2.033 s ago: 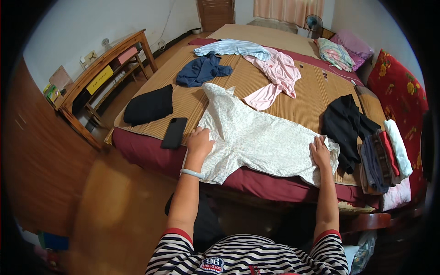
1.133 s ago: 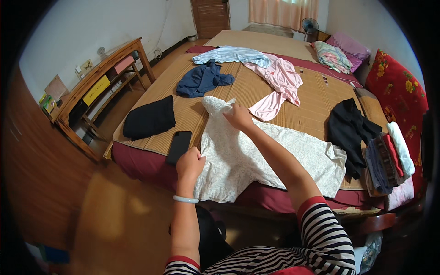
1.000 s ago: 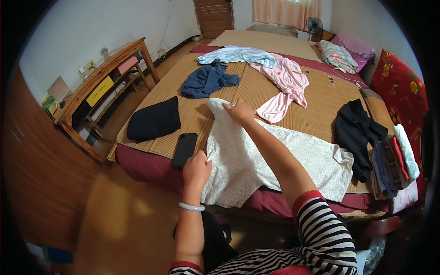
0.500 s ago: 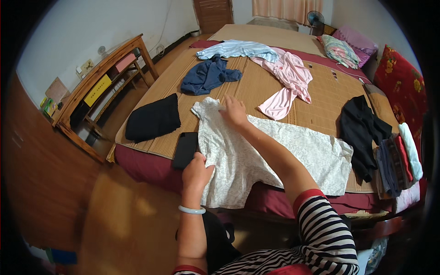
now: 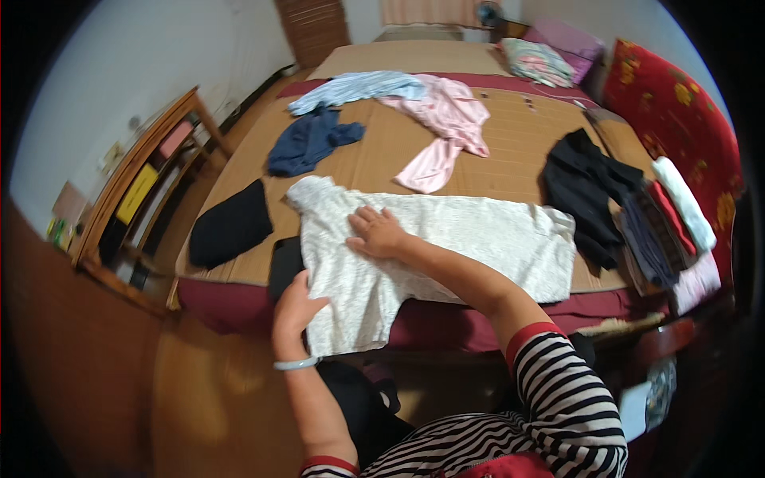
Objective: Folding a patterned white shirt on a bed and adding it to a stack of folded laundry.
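Observation:
A white-and-grey patterned garment (image 5: 470, 239) lies spread along the near side of the bed, part of it hanging over the front edge. Its exact kind I cannot make out. My left hand (image 5: 296, 309), with a pale bangle at the wrist, grips the garment's left edge, thumb on top of the cloth. Flat on the fabric, fingers spread, rests my right hand (image 5: 378, 233). A black phone-like slab (image 5: 284, 267) lies beside my left hand, partly hidden by the hand and cloth. Farther left is a folded black cloth (image 5: 232, 224).
Beyond lie a crumpled navy garment (image 5: 309, 143), a blue striped one (image 5: 358, 89) and a pink one (image 5: 446, 119). At right are a black garment (image 5: 586, 195), a folded clothes stack (image 5: 655, 231) and a red floral headboard cushion (image 5: 677, 119). A wooden shelf (image 5: 139, 171) stands left.
My right hand has moved from the garment's far edge back onto its middle and now lies flat. My left hand stays at the left edge. The view has shifted.

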